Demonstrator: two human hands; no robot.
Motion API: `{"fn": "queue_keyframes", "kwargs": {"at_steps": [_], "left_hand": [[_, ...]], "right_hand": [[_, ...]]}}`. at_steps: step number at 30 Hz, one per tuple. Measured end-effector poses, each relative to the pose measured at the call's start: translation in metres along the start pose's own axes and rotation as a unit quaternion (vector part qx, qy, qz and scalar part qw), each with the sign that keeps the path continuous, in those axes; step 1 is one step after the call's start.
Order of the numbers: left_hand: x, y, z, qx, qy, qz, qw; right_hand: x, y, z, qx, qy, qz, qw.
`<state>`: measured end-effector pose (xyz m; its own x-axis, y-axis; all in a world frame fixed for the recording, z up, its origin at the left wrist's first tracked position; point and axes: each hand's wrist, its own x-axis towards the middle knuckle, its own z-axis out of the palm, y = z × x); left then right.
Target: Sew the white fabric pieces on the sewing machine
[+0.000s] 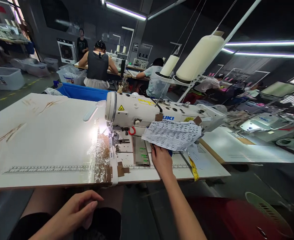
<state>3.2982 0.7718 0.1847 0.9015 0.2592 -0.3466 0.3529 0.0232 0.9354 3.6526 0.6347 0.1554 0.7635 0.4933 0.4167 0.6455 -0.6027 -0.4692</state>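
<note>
lower left, the left hand [79,208] shows fingers [92,194] loosely bent; right of centre, the right hand [162,160] reaches under written paper [173,135] (whether it pinches anything, i cannot tell).

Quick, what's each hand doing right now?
Left hand: loosely open over the lap, nothing visible held.
Right hand: fingers partly hidden by paper sheet; can't tell.
</note>
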Motion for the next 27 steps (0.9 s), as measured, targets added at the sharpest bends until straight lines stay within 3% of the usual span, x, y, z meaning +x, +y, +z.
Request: {"fn": "queue_keyframes", "kwargs": {"at_steps": [4, 8, 10, 13, 15, 17, 19, 21, 23, 27], "left_hand": [[0.0, 0.0, -0.005, 0.03, 0.021, 0.014, 0.999], [0.0, 0.007, -0.009, 0.031, 0.034, 0.02, 0.999], [0.0, 0.015, -0.007, 0.019, 0.011, 0.021, 1.0], [-0.002, 0.03, 0.001, 0.009, -0.059, 0.025, 0.998], [-0.004, 0.043, 0.006, 0.003, -0.107, 0.037, 0.994], [-0.008, 0.055, 0.007, -0.006, -0.141, 0.059, 0.988], [-0.014, 0.062, 0.002, -0.016, -0.16, 0.076, 0.984], [-0.02, 0.063, -0.01, -0.005, -0.16, 0.074, 0.984], [-0.024, 0.056, -0.026, 0.043, -0.146, 0.055, 0.987], [-0.028, 0.036, -0.053, 0.111, -0.121, -0.004, 0.986]], "right_hand": [[-0.026, 0.008, -0.021, 0.039, -0.004, 0.047, 0.998], [-0.086, 0.008, -0.044, 0.124, 0.03, 0.109, 0.986], [-0.125, -0.011, -0.045, 0.193, 0.027, 0.118, 0.974], [-0.177, -0.063, -0.033, 0.305, -0.027, 0.097, 0.947], [-0.2, -0.104, -0.021, 0.474, -0.134, 0.082, 0.867], [-0.212, -0.137, -0.011, 0.568, -0.186, 0.115, 0.794], [-0.216, -0.156, -0.004, 0.612, -0.228, 0.131, 0.746], [-0.215, -0.163, -0.002, 0.621, -0.268, 0.13, 0.725], [-0.213, -0.163, -0.006, 0.593, -0.294, 0.113, 0.741], [-0.212, -0.162, -0.024, 0.484, -0.272, 0.102, 0.825]]}}
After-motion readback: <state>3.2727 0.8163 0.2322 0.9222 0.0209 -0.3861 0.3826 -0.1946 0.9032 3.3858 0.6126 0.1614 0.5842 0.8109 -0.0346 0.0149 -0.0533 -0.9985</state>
